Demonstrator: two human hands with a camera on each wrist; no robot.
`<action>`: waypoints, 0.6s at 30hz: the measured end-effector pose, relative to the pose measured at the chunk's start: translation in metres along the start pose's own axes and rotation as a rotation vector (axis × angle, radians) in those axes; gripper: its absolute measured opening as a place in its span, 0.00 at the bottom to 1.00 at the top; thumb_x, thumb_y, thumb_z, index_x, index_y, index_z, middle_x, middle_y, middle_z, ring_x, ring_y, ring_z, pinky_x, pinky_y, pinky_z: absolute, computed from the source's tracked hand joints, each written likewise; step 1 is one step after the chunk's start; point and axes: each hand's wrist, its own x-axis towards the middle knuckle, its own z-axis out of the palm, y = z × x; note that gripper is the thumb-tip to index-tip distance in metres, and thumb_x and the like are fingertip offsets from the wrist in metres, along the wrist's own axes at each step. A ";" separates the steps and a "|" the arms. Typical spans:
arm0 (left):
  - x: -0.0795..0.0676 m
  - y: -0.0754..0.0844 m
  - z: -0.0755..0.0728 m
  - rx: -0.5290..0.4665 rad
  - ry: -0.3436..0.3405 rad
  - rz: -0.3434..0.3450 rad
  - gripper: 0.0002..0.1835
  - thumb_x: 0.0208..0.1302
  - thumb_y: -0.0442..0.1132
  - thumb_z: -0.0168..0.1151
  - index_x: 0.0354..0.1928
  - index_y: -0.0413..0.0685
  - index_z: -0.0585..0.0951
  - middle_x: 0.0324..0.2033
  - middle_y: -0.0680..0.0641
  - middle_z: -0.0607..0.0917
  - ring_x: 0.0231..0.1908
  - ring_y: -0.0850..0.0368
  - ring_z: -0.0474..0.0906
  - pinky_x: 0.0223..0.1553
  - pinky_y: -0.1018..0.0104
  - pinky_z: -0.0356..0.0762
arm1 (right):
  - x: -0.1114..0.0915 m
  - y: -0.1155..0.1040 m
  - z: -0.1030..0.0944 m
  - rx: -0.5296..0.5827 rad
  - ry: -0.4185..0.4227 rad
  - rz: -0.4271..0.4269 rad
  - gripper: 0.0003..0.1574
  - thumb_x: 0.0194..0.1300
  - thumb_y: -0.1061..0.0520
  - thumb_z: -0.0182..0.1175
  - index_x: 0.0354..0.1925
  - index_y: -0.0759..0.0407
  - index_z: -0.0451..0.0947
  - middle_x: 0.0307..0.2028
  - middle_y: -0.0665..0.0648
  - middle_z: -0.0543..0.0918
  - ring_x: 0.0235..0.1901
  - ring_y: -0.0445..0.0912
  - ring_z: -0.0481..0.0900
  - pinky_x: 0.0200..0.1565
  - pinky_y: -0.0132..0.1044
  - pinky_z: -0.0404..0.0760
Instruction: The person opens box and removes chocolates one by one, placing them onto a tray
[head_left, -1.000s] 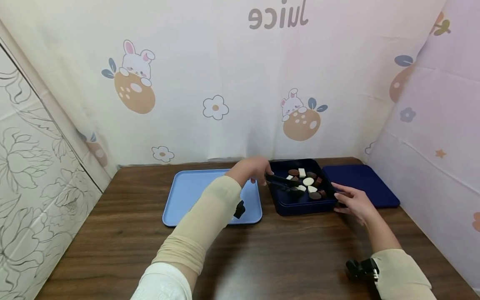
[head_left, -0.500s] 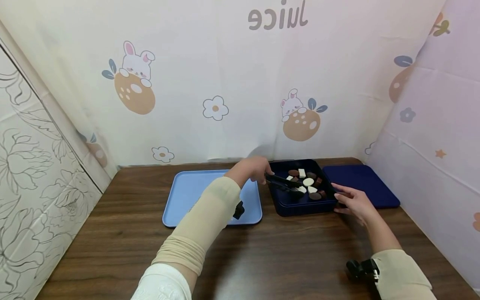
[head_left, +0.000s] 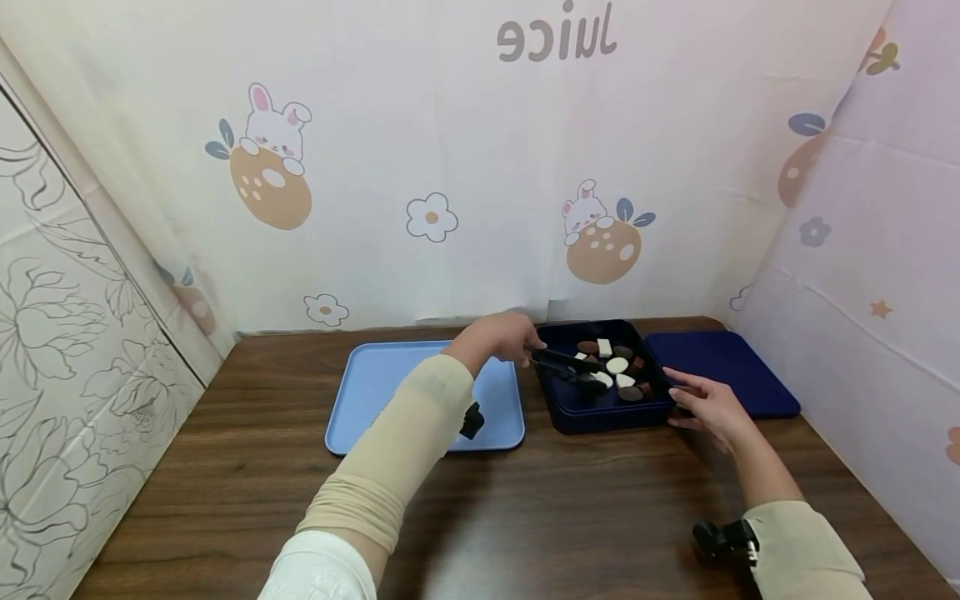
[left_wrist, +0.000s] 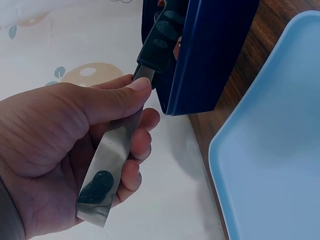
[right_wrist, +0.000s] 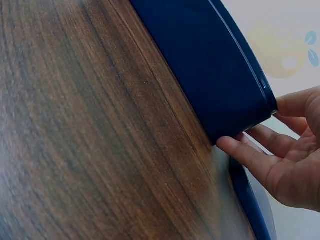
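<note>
My left hand [head_left: 506, 337] grips a pair of tongs [left_wrist: 112, 150] by its flat metal handle, thumb on one side and fingers on the other. The dark tong ends [head_left: 566, 364] reach into the navy box [head_left: 615, 414], close around a white piece [head_left: 602, 380]; whether they pinch it I cannot tell. Several brown and white chocolate-like pieces, among them a round white one [head_left: 617, 365], lie in the box. My right hand [head_left: 712, 408] touches the box's right side with extended fingers, fingertips along its wall and near its lower edge [right_wrist: 300, 155].
A light blue tray [head_left: 375, 375] lies left of the box, partly under the left forearm. A flat navy lid-like panel [head_left: 723, 367] lies right of the box. The wooden table [head_left: 570, 508] meets a patterned cloth [head_left: 487, 167] behind.
My left wrist and forearm have shifted slightly left and down. The tong ends stay at the same white piece. My right hand and the box have not visibly moved.
</note>
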 end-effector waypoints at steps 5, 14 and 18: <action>-0.004 -0.002 -0.002 -0.011 0.007 -0.001 0.25 0.67 0.39 0.64 0.66 0.57 0.75 0.60 0.52 0.79 0.43 0.61 0.77 0.43 0.68 0.75 | 0.000 0.000 0.000 0.006 -0.003 0.000 0.36 0.76 0.58 0.49 0.75 0.64 0.50 0.68 0.78 0.57 0.65 0.67 0.58 0.47 0.44 0.81; -0.011 -0.007 -0.005 -0.018 0.028 0.016 0.26 0.67 0.40 0.64 0.67 0.59 0.74 0.63 0.54 0.76 0.60 0.57 0.72 0.56 0.64 0.72 | -0.002 0.000 -0.001 0.011 -0.008 -0.007 0.36 0.76 0.58 0.49 0.75 0.64 0.49 0.68 0.78 0.55 0.66 0.70 0.55 0.46 0.45 0.81; -0.013 -0.013 -0.004 -0.045 0.042 0.039 0.26 0.67 0.40 0.64 0.67 0.58 0.74 0.62 0.53 0.76 0.60 0.56 0.72 0.56 0.63 0.71 | -0.002 0.000 -0.001 0.002 -0.006 -0.013 0.36 0.76 0.58 0.49 0.75 0.64 0.49 0.68 0.78 0.55 0.66 0.70 0.56 0.46 0.45 0.81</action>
